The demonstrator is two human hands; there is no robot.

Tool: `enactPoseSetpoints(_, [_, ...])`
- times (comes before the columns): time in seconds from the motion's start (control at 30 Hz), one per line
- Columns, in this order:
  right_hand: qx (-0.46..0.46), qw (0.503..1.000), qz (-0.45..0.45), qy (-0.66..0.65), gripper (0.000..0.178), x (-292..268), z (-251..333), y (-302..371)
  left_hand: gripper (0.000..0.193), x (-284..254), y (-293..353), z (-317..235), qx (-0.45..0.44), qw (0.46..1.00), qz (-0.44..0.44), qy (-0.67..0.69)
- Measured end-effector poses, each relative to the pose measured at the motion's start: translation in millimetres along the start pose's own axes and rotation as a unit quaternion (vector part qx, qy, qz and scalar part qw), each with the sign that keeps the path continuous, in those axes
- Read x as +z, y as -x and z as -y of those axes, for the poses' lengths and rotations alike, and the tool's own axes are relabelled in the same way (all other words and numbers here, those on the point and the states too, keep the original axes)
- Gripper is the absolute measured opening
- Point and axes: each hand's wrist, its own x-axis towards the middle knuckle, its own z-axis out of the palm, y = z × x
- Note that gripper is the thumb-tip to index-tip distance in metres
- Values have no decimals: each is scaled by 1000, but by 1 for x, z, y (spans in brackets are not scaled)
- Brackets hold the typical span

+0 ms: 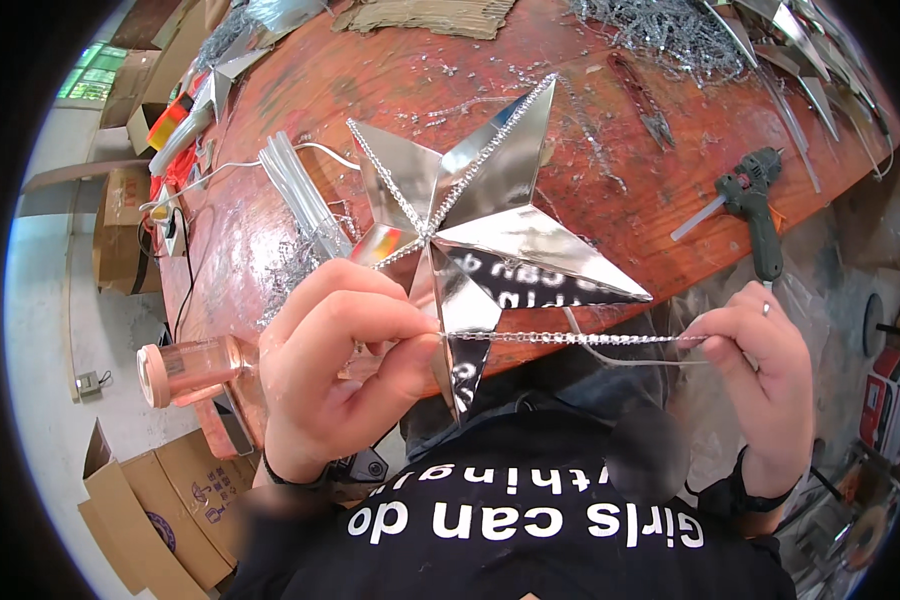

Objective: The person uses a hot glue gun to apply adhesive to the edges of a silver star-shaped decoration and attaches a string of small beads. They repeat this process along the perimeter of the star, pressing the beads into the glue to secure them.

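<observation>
Head view: both hands pinch silver trim (570, 338), held straight across star (495, 235).

Nearest: black shirt (530, 500). L hand (340, 350): thumb + index closed on trim's L end, right by star's lower pt; R hand (760, 345): thumb + index closed on R end, well right of that pt. Star is silver, 5 pts, btwn hands & just beyond, mostly over red-brown table (620, 205), lower pt past the near edge. Similar trim runs along ridges of its L & upper pts. Can't tell if held trim touches star. Bottle (205, 368) w/ pink cap is just L of L hand. Farther: glue gun (755, 205) near table's R edge, clear sticks (303, 195) L of star. Far side: tinsel (670, 35), cardboard (425, 15).
</observation>
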Motion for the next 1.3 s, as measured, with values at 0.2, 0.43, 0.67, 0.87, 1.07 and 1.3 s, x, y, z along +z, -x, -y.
enactPoseSetpoints(0.2, [129,950,-69,-276,12,5,3,8,16,5,5,0,-22,1000,18,5])
enactPoseSetpoints(0.43, [118,923,-57,-363,16,1,0,13,10,13,3,-4,-131,991,-2,28])
enactPoseSetpoints(0.67, [-12,964,29,-265,18,10,5,-6,14,9,-10,0,-250,968,15,-8])
enactPoseSetpoints(0.87, [-14,962,40,-271,16,19,9,-13,13,2,-27,2,-258,964,57,-21])
enactPoseSetpoints(1.07, [0,964,45,-263,16,19,10,-13,16,4,-32,7,-231,971,58,-37])
enactPoseSetpoints(1.3, [8,965,50,-256,15,18,8,-13,18,3,-34,10,-246,966,68,-50])
